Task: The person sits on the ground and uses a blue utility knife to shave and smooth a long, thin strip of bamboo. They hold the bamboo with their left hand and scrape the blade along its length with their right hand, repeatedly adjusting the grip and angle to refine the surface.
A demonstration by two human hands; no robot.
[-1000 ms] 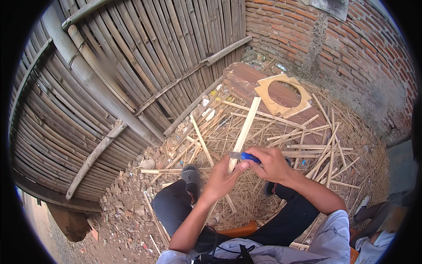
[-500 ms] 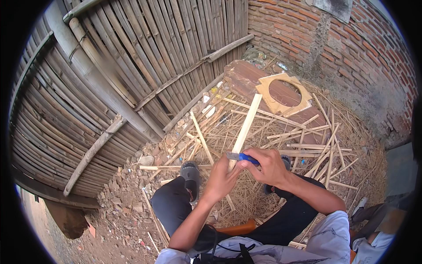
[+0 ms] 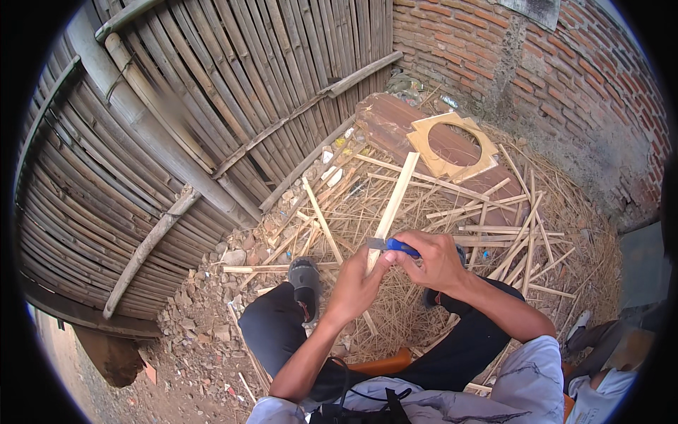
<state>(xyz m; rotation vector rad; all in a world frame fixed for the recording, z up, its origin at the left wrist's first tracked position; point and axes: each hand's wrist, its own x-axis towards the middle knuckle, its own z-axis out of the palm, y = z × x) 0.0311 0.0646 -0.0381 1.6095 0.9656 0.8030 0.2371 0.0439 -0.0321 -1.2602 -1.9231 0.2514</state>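
My left hand [image 3: 355, 286] is closed around the near end of a flat, pale bamboo strip [image 3: 397, 196], which points away from me and slightly right. My right hand [image 3: 432, 263] grips the blue handle of a knife [image 3: 403, 247]. Its short metal blade lies across the strip, just ahead of my left fingers. Both hands meet at the strip, the right thumb close to the left hand. They are above the ground between my knees. The strip's lower end is hidden by my left hand.
Loose bamboo strips [image 3: 526, 247] and shavings [image 3: 395, 318] cover the ground. Beyond lies a brown board [image 3: 381, 116] with a cut-out frame [image 3: 424, 145] on it. A bamboo fence [image 3: 233, 92] rises left, a brick wall [image 3: 586, 78] right. Another person's leg [image 3: 597, 346] shows at lower right.
The knife has shifted slightly along the strip, its blade now lying more squarely across it. Both hands keep their grips, and the view has tilted a little.
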